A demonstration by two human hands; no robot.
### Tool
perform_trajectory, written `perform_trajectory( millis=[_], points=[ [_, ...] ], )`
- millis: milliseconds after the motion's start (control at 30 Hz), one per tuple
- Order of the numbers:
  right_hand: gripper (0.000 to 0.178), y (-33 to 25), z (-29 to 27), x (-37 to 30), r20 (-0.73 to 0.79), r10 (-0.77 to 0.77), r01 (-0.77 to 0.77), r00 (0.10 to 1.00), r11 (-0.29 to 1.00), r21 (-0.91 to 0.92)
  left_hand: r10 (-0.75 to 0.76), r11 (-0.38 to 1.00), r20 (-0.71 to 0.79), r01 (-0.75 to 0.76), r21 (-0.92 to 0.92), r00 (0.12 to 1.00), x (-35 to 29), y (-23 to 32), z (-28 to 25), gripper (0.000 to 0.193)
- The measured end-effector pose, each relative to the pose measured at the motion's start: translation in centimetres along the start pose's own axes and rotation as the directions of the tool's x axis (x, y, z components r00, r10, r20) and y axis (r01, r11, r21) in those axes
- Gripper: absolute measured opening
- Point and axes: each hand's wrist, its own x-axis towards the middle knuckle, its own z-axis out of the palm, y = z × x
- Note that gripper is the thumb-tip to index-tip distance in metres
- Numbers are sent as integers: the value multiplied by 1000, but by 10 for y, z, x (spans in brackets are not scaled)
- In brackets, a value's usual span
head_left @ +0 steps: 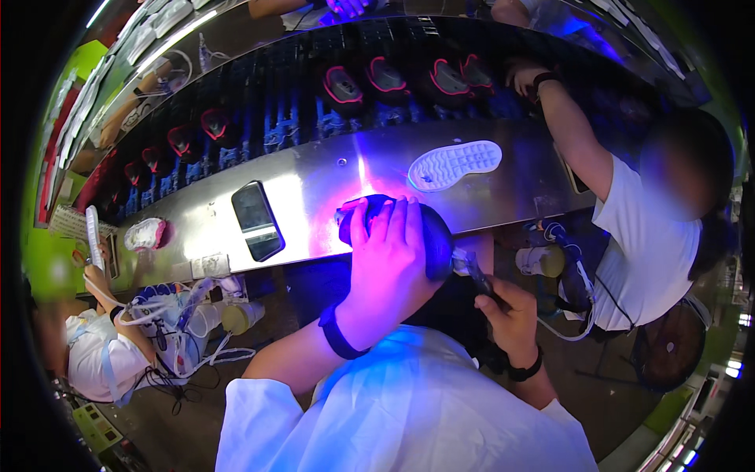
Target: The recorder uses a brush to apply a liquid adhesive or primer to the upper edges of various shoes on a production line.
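Note:
Under a pink-violet glow, my left hand (389, 256) lies over a dark shoe upper (437, 236) and grips it at the table's near edge. The upper's far end is partly hidden by my fingers. In my right hand (513, 316) is a brush (474, 271) with a dark handle, its pale bristle end at or very near the side of the upper; I cannot tell if they touch. Beyond the upper, a white shoe sole (456, 165) lies on the metal table.
A phone (258, 221) and a small ring (341, 162) lie on the metal table (314, 185). Behind runs a conveyor carrying several dark shoe uppers (343, 85) with pink edges. Co-workers sit at both sides; the right one's arm (574, 130) reaches onto the conveyor. Cables (578, 275) hang below the table.

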Motion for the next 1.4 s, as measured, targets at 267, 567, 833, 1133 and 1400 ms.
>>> perform_trajectory(
  millis=[267, 567, 833, 1133, 1400],
  points=[
    [27, -26, -9, 74, 65, -234, 243, 970, 933, -264, -28, 982, -21, 23, -189, 999, 42, -30, 2, 93],
    [29, -7, 17, 118, 20, -372, 363, 928, 892, -269, 12, 999, 190, -17, 27, 982, 49, -74, -8, 107],
    [30, -21, 4, 118, 147, 21, -25, 989, 999, 25, 6, 977, 357, 71, -201, 934, 24, -105, -23, 105],
    [34, -60, -13, 132, 248, -195, 207, 949, 978, -19, 177, 602, 440, 257, -756, 880, 15, -76, -40, 100],
    [32, -33, -24, 121, 243, -133, 130, 961, 991, 29, 182, 222, 573, 534, -816, 799, 23, -63, -31, 81]
  ],
)
